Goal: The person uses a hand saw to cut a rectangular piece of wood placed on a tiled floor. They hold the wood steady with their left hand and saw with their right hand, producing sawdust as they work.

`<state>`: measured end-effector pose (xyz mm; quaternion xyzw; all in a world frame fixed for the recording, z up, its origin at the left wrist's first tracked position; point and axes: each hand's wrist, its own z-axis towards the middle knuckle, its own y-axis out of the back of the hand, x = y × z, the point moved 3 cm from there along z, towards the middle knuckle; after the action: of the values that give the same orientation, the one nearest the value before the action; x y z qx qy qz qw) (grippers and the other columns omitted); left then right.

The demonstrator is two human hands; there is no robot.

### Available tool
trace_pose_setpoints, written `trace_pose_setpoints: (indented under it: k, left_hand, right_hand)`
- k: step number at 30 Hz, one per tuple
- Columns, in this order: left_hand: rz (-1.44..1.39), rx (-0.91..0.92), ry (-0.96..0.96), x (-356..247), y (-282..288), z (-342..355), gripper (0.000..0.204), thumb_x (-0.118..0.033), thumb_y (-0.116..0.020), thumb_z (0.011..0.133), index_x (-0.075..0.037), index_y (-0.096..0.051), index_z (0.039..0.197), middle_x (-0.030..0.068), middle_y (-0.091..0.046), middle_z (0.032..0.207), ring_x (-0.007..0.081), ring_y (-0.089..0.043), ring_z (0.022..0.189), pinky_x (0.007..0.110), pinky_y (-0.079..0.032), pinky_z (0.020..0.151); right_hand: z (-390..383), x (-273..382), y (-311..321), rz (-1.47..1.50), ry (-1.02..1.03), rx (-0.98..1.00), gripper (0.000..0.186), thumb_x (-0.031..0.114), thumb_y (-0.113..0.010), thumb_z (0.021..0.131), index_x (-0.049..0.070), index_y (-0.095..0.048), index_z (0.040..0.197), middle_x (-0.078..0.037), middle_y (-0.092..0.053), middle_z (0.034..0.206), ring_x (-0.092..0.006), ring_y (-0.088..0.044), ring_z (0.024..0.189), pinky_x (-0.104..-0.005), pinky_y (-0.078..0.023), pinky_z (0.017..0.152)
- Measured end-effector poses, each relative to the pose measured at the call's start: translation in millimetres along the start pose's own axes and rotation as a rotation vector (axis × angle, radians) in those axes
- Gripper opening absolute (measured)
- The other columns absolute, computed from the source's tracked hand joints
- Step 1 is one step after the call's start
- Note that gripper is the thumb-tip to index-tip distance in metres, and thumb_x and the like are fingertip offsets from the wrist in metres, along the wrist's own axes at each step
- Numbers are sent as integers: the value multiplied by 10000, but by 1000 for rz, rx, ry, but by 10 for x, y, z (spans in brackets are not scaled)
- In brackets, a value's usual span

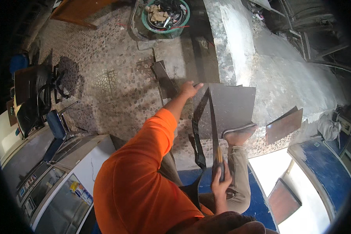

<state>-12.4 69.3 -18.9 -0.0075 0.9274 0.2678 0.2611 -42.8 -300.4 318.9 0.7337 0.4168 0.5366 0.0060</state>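
Note:
My left hand (190, 89) grips the top left of a dark grey sheet (232, 107) standing in front of me, with a long, narrow dark piece (211, 117) running down from near that hand. A black strip (197, 144) hangs beside it. My right hand (221, 181) is wrapped round a yellow-and-black tool (220, 160), low by the narrow piece; its exact kind is unclear. My sandaled foot (240, 134) is at the sheet's lower right.
Dark boards (163, 82) lie ahead left, others (284, 126) at right. A green tub of scraps (183, 19) stands on pebbled flooring (97, 70) ahead. Chairs (56, 124) and a cabinet (85, 156) are at left, a pale concrete ledge (292, 78) right, a blue surface (257, 206) below me.

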Motion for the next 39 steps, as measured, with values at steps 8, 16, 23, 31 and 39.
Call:
trace_pose_setpoints:
  k: [8, 16, 23, 31, 39]
  left_hand:
    - [-37, -42, -77, -73, -155, 69, 1039, -777, -596, 876, 111, -520, 1410, 257, -733, 1016, 285, -732, 652, 402, -579, 770]
    - [25, -105, -21, 56, -28, 37, 1057, -819, -551, 868, 70, -521, 1439, 279, -688, 1212, 346, -715, 1021, 428, -518, 990]
    - [-1, -36, 9, -70, -83, -125, 1057, -829, -512, 879, 61, -518, 1448, 279, -578, 1420, 394, -548, 1346, 436, -437, 1119]
    - [52, -66, -53, -100, -22, -44, 1063, -817, -504, 892, 92, -507, 1441, 306, -582, 1398, 400, -581, 1307, 447, -457, 1098]
    - [26, -150, -103, -69, -78, 73, 997, -767, -565, 900, 96, -546, 1399, 301, -651, 1292, 400, -663, 1179, 472, -521, 994]
  right_hand:
    - [1370, -13, -674, -188, 244, -73, 446, 206, -585, 1023, -87, -589, 1359, -296, -707, 1162, -271, -684, 1099, -373, -523, 934]
    - [103, 339, 14, -98, -1, 64, 458, 176, -574, 1019, -140, -562, 1350, -264, -723, 1144, -224, -707, 1068, -354, -537, 937]
    - [1440, -3, -785, -209, 149, -16, 483, 248, -606, 1018, -92, -585, 1361, -325, -681, 1220, -377, -710, 1102, -379, -530, 951]
    - [-45, 9, -32, -39, -23, 46, 457, 198, -568, 1041, -128, -567, 1362, -257, -699, 1228, -216, -676, 1118, -363, -531, 942]
    - [1006, 53, -608, -315, 265, -111, 449, 220, -602, 1022, -93, -595, 1343, -262, -720, 1128, -316, -719, 1036, -350, -537, 905]
